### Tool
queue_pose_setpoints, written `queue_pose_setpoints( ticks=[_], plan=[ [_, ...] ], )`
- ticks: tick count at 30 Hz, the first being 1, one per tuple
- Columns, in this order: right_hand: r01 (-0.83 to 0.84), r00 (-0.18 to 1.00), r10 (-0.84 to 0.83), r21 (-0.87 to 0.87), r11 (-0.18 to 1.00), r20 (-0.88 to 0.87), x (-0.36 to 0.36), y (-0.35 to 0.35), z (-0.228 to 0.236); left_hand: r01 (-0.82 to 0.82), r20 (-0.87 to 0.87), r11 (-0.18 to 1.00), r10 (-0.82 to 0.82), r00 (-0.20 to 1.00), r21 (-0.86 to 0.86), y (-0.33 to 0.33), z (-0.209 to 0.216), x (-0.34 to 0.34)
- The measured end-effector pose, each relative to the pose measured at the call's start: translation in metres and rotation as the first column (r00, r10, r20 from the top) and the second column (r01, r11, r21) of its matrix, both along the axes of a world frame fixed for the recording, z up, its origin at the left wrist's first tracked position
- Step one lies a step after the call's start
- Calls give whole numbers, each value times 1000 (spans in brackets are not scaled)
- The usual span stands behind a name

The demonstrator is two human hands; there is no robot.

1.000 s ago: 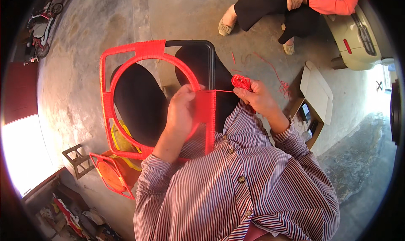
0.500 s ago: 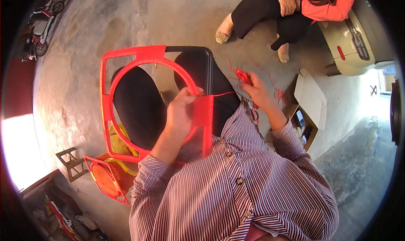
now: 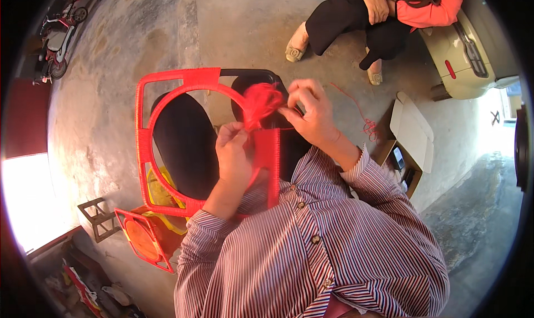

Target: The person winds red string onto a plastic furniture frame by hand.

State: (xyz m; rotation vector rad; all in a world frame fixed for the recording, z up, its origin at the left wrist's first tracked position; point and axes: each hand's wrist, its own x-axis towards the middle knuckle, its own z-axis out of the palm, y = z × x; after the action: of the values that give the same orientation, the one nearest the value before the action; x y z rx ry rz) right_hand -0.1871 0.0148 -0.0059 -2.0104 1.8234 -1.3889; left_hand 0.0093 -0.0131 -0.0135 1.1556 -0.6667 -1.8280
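A rounded chair-like frame point(image 3: 189, 80) lies across my lap, with a ring inside it. Red cord wraps most of it, while a stretch of the top bar point(image 3: 247, 72) at the right shows bare black. My left hand point(image 3: 233, 156) is closed at the ring's right side, thumb and fingers pinching the base of a loose bundle of red cord point(image 3: 261, 102), which is smeared by motion. Just right of the bundle is my right hand point(image 3: 314, 117), its fingers bent and apart. A thin red strand runs below its fingertips to the wrapped corner panel point(image 3: 268, 143).
More loose red cord point(image 3: 369, 130) trails on the floor to the right, beside an open cardboard box point(image 3: 411, 131). Across from me sits a person in black trousers point(image 3: 334, 26), near a pale vehicle point(image 3: 459, 56). A small red-orange chair point(image 3: 146, 237) and a metal stand point(image 3: 100, 218) are at left.
The cord bundle has passed from my right hand, over the black bar, to my left hand at the ring. My right hand has moved left and up, its fingers loosening.
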Motion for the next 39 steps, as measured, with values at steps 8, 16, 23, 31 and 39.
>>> queue_pose_setpoints(
  ticks=[8, 16, 23, 31, 39],
  plan=[
    [-267, 963, 241, 328, 906, 119, 8, 16, -14, 180, -111, 971, -163, 980, 158, 3, -2, -1],
    [-367, 467, 39, 153, 918, 884, -29, 36, -11, 227, -168, 945, -190, 967, 236, -5, 2, -2],
    [-527, -438, 204, -434, 731, 876, -46, 44, 32, 259, -327, 945, -186, 927, 197, -14, 3, -8],
    [-403, 422, -68, 254, 879, 904, 31, 44, -10, 240, -318, 952, -171, 932, 190, -4, 15, 0],
    [-342, 750, -101, 514, 787, 654, 24, 37, 6, 313, -347, 935, -243, 906, 164, -19, -10, 6]
  ],
)
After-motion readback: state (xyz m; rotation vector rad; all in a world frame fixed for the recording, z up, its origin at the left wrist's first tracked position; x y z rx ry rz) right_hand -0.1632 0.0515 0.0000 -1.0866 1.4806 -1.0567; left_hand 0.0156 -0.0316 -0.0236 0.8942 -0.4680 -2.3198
